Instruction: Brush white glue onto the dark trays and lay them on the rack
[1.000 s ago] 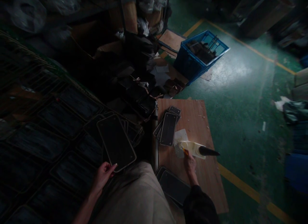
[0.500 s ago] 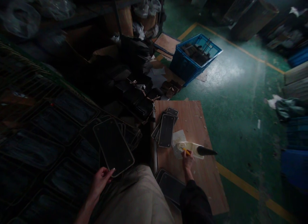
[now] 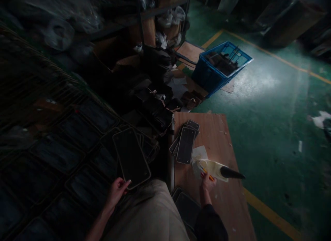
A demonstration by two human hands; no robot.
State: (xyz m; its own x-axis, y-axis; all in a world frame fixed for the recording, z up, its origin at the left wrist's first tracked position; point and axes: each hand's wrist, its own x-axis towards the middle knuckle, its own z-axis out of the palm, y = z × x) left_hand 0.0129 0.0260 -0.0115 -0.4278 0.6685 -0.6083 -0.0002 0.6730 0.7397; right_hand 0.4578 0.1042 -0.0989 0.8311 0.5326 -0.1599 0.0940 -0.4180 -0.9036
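My left hand [image 3: 117, 191] grips the near end of a dark rectangular panel with a pale rim [image 3: 131, 157], held above my lap. My right hand [image 3: 207, 182] pinches a thin orange-handled brush [image 3: 207, 173] whose tip rests at a cream-coloured glue bottle with a black nozzle [image 3: 216, 170] lying on its side on a wooden board [image 3: 219, 137]. A small stack of the same dark panels [image 3: 185, 143] lies on the board just left of the bottle, beside a scrap of white paper [image 3: 199, 153].
Many dark panels [image 3: 59, 154] are spread in rows at my left. Another panel [image 3: 186, 208] lies by my right knee. A blue crate [image 3: 221, 66] sits on the green floor beyond the board, next to dark clutter and shelving [image 3: 155, 71]. Yellow lines cross the floor.
The view swung slightly to the left. My right hand drew the brush back a little from the bottle's open end. The left hand keeps holding the panel.
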